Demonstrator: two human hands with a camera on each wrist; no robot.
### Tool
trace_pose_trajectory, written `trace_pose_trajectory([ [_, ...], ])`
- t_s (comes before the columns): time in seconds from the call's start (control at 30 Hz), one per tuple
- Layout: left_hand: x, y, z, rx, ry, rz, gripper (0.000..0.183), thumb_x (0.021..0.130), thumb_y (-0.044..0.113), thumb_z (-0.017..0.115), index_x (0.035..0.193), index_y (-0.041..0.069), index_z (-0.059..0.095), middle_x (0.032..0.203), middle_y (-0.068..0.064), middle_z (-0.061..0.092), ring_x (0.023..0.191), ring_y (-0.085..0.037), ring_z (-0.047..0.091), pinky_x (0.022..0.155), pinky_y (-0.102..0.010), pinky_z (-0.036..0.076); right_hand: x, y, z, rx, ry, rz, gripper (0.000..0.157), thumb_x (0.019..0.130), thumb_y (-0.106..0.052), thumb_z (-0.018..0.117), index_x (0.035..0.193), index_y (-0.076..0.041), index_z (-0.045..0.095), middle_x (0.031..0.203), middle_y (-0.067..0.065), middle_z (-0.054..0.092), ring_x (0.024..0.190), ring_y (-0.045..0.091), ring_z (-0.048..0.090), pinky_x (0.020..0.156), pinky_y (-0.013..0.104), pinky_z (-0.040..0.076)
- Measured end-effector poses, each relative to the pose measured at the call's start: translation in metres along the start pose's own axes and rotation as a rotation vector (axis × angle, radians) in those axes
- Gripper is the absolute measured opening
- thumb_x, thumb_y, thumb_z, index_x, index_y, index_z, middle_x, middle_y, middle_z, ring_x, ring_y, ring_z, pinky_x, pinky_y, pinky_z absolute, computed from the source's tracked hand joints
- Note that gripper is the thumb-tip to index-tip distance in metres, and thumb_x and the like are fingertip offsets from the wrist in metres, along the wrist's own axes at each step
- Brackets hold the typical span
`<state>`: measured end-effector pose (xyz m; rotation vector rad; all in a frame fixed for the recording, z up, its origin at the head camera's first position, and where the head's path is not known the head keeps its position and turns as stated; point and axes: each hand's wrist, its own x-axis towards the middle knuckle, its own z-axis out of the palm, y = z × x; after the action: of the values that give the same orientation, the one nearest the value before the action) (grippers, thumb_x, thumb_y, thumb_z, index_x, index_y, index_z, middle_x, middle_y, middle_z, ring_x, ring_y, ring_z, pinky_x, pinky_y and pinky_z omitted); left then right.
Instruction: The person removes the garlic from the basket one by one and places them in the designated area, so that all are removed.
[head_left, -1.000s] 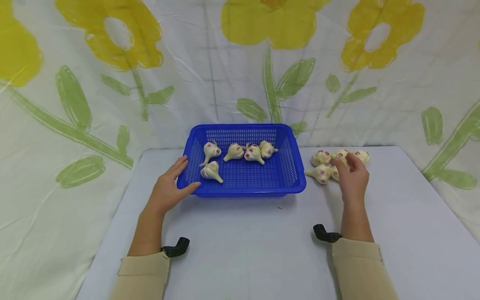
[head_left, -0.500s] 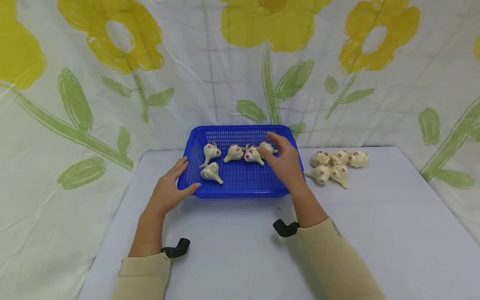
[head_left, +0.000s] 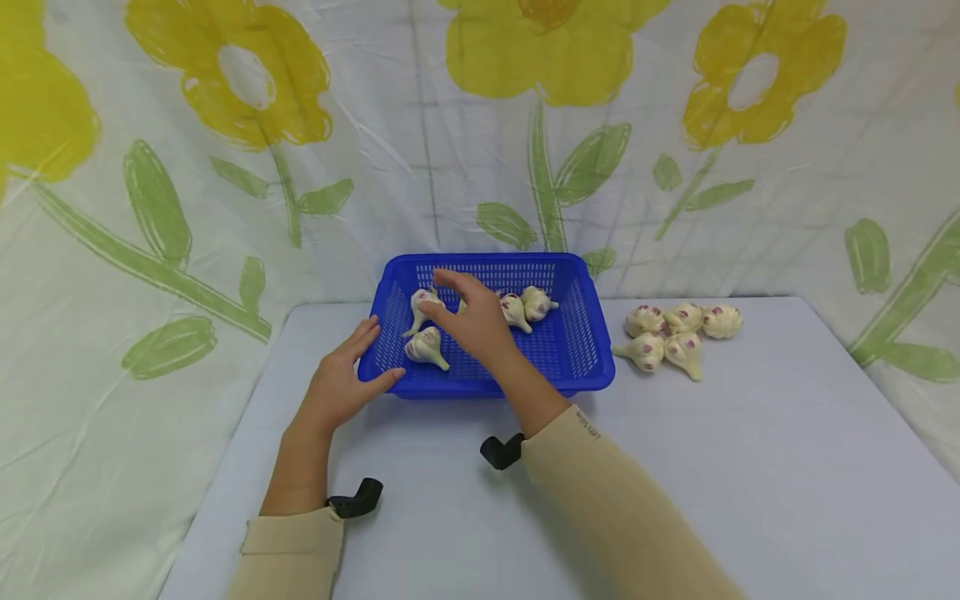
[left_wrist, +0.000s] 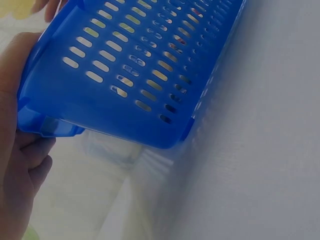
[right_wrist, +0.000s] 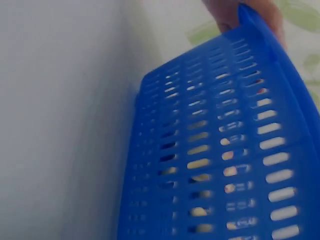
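Flowered cloth (head_left: pixel 540 58) backs the table (head_left: pixel 757 467); our left hand (head_left: pixel 337 385) grips the blue basket (head_left: pixel 542 385) by its left side, seemingly steadying it; our right hand (head_left: pixel 478 322), fingers spread, hovers above garlic (head_left: pixel 426 347) inside; more bulbs (head_left: pixel 643 352) lie right.

Right sleeve (head_left: pixel 622 512): carries one short line of small, dark lettering (head_left: pixel 587 422) near its wrist end;
Lettering: slants down toward the right in the head view; its strokes look like letters, but are too small and blurred to make out;
Legible text: none in the head view or either wrist view; no word, brand or number can be read for certain.
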<state>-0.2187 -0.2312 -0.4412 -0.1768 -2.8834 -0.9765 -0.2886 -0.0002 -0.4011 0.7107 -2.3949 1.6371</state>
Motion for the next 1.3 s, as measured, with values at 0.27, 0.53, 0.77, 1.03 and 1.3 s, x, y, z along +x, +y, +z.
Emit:
trace_pose_trajectory([
  [0.27,0.0,-0.001,0.001,0.014,0.01,0.005,0.093,0.083,0.064,0.066,0.155,0.016,0.032,0.163,-0.002,0.025,0.149,-0.034,0.026,0.114,-0.06,0.03,0.008,0.009,0.015,-0.106,-0.091,0.087,0.059,0.091,-0.044,0.068,0.141,-0.016,0.055,0.136,0.001,0.061,0.127,0.02,0.056,0.105,0.041,0.049],
  [0.53,0.0,0.0,0.0,0.004,-0.002,-0.004,0.092,0.083,0.063,0.067,0.155,0.018,0.031,0.163,0.0,0.024,0.149,-0.034,0.026,0.114,-0.061,0.03,0.013,0.017,0.018,-0.167,-0.247,0.178,0.063,0.091,-0.043,0.069,0.143,-0.013,0.052,0.139,0.003,0.06,0.128,0.02,0.055,0.105,0.04,0.048],
  [0.77,-0.001,0.0,-0.001,0.009,-0.007,-0.004,0.092,0.084,0.063,0.066,0.156,0.018,0.031,0.164,-0.001,0.024,0.149,-0.035,0.026,0.114,-0.062,0.029,0.017,0.025,0.02,-0.206,-0.376,0.225,0.064,0.09,-0.038,0.07,0.144,-0.011,0.05,0.143,0.006,0.056,0.132,0.022,0.052,0.111,0.038,0.043],
  [1.03,0.0,-0.001,-0.002,0.007,0.013,0.017,0.091,0.084,0.061,0.067,0.155,0.016,0.033,0.163,-0.002,0.026,0.148,-0.036,0.028,0.114,-0.061,0.029,0.018,0.025,0.021,-0.286,-0.491,0.241,0.065,0.092,-0.034,0.067,0.148,-0.008,0.044,0.148,0.01,0.05,0.136,0.026,0.048,0.113,0.041,0.04],
  [1.3,0.0,-0.001,-0.002,-0.003,0.01,0.027,0.089,0.085,0.058,0.068,0.154,0.015,0.033,0.163,-0.003,0.027,0.148,-0.036,0.028,0.115,-0.061,0.029,0.017,0.026,0.022,-0.346,-0.547,0.229,0.066,0.093,-0.034,0.067,0.15,-0.012,0.042,0.15,0.009,0.048,0.14,0.027,0.043,0.117,0.042,0.035],
])
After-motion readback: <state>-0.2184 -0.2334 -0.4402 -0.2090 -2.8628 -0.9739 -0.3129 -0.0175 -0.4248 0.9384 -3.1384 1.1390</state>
